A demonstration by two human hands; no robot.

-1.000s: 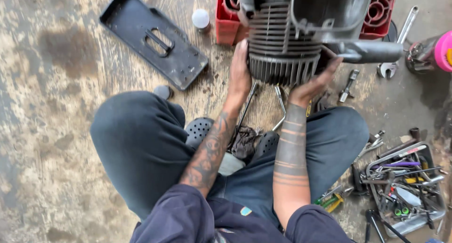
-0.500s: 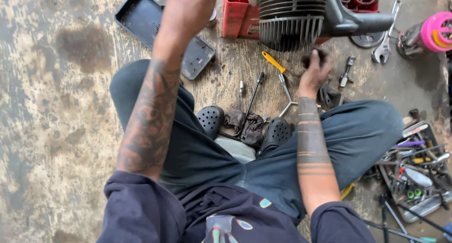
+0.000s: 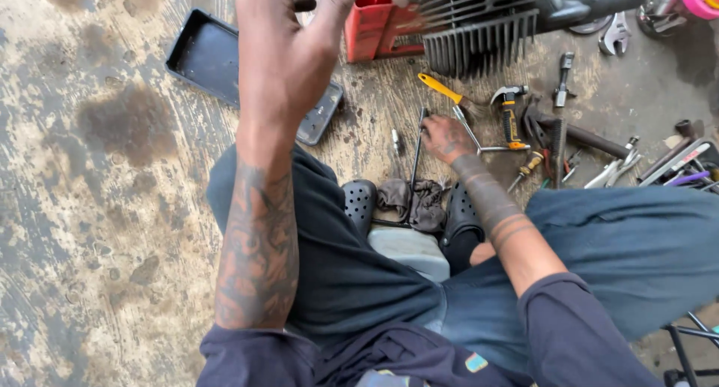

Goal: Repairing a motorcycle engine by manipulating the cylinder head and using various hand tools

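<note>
My left hand [image 3: 288, 53] is raised high in front of the camera, its fingers reaching past the top edge beside a red crate [image 3: 374, 27]; what they hold is hidden. My right hand [image 3: 446, 138] is down on the floor among tools, fingers curled around a long thin metal wrench [image 3: 416, 158] lying just in front of my feet. A grey finned engine [image 3: 479, 35] hangs over the crate at the top.
A black tray [image 3: 213, 57] lies at the upper left on stained concrete. A yellow-handled screwdriver [image 3: 442, 89], a hammer [image 3: 509, 117], spanners [image 3: 614, 35] and several more tools are scattered to the right. A dark rag [image 3: 412, 200] lies between my black clogs [image 3: 359, 200].
Both hands have left the engine. My left arm swung up and across the view. My right hand dropped left to the floor and closed on the thin wrench.
</note>
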